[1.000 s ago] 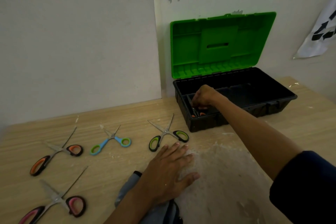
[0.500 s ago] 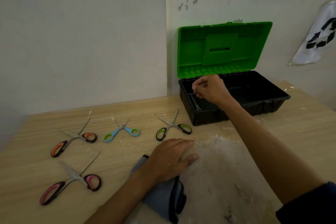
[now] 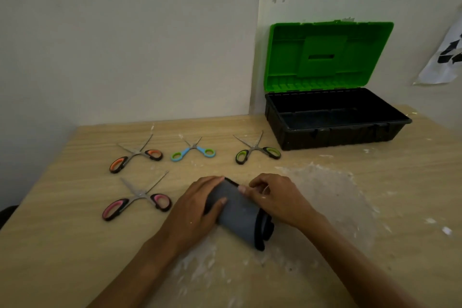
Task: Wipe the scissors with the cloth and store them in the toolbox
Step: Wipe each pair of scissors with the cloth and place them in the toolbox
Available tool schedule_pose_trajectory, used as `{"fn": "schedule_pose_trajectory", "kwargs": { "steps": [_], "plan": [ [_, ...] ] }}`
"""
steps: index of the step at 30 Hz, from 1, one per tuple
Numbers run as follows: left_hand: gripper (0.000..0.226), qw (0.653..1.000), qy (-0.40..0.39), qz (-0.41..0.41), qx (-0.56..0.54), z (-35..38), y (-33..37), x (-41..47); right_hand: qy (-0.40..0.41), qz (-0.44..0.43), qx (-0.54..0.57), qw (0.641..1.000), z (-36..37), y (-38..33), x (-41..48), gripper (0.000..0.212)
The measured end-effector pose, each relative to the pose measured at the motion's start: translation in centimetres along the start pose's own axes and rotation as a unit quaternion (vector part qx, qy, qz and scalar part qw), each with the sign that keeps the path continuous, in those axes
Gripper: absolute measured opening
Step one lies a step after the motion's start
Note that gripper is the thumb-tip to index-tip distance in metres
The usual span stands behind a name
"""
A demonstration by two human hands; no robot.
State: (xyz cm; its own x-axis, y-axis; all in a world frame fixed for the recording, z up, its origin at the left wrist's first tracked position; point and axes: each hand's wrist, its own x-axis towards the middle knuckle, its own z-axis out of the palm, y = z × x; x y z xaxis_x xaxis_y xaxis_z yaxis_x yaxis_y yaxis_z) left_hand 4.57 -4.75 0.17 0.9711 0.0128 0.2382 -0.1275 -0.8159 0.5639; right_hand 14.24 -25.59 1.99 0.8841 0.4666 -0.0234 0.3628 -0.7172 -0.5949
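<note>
A folded grey cloth with a dark edge lies on the wooden table in front of me. My left hand grips its left side and my right hand pinches its upper right edge. Several scissors lie open on the table: orange-handled, blue-handled, green-handled and pink-handled. The black toolbox stands at the back right with its green lid raised; what lies inside is hidden in shadow.
White dusty residue covers the table to the right of the cloth. A white wall panel stands behind the table, and a paper sheet with black marks hangs on the right wall. The table's left edge runs near the orange scissors.
My right hand has come back from the toolbox and now rests on the cloth. My left hand shifted from lying flat on the cloth to gripping its side. The view moved left.
</note>
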Motion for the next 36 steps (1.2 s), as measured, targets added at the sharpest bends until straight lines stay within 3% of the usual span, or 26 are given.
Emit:
{"fn": "schedule_pose_trajectory", "kwargs": {
  "steps": [3, 6, 8, 10, 14, 18, 24, 27, 30, 32, 36],
  "plan": [
    [0.048, 1.000, 0.007, -0.018, 0.016, -0.3, -0.6, -1.1, -0.015, 0.000, -0.057, 0.998, 1.4, -1.7, -0.4, 0.074],
    [0.043, 0.981, 0.048, -0.177, 0.070, -2.1, -1.1, -1.2, 0.047, -0.013, -0.140, 0.989, 2.1, -2.5, -0.7, 0.070],
    [0.032, 0.984, 0.110, -0.105, 0.094, -4.1, -2.7, -2.3, 0.099, -0.036, -0.146, 0.984, 2.1, -3.0, -0.7, 0.061],
    [0.032, 0.970, 0.168, -0.117, 0.134, -6.9, -5.2, -4.3, 0.111, -0.047, -0.135, 0.983, 2.1, -3.4, -0.6, 0.055],
    [0.068, 0.918, 0.090, -0.313, 0.225, -9.7, -8.8, -6.4, 0.101, -0.041, -0.121, 0.987, 2.5, -3.6, -0.7, 0.052],
    [0.042, 0.927, 0.101, -0.284, 0.223, -9.8, -9.7, -6.8, 0.145, -0.048, -0.073, 0.986, 2.4, -3.5, -1.0, 0.045],
    [0.030, 0.945, 0.144, -0.288, 0.051, -9.7, -9.8, -6.3, 0.123, -0.019, 0.034, 0.992, 1.9, -2.2, -0.8, 0.021],
    [0.026, 0.948, 0.114, -0.283, -0.091, -9.5, -9.3, -6.2, 0.111, -0.009, 0.058, 0.992, 2.1, -1.7, -0.6, 0.020],
    [0.021, 0.954, 0.075, -0.249, -0.151, -9.3, -9.1, -6.4, 0.102, -0.001, 0.071, 0.992, 2.3, -1.2, -0.3, 0.018],
    [0.017, 0.939, 0.090, -0.252, -0.217, -9.0, -8.7, -6.4, 0.098, 0.003, 0.077, 0.992, 2.3, -1.0, -0.3, 0.016],
    [0.023, 0.869, 0.126, -0.261, -0.401, -8.5, -7.6, -6.3, 0.103, -0.008, 0.095, 0.990, 2.1, -1.4, -0.5, 0.013]
  ]
}}
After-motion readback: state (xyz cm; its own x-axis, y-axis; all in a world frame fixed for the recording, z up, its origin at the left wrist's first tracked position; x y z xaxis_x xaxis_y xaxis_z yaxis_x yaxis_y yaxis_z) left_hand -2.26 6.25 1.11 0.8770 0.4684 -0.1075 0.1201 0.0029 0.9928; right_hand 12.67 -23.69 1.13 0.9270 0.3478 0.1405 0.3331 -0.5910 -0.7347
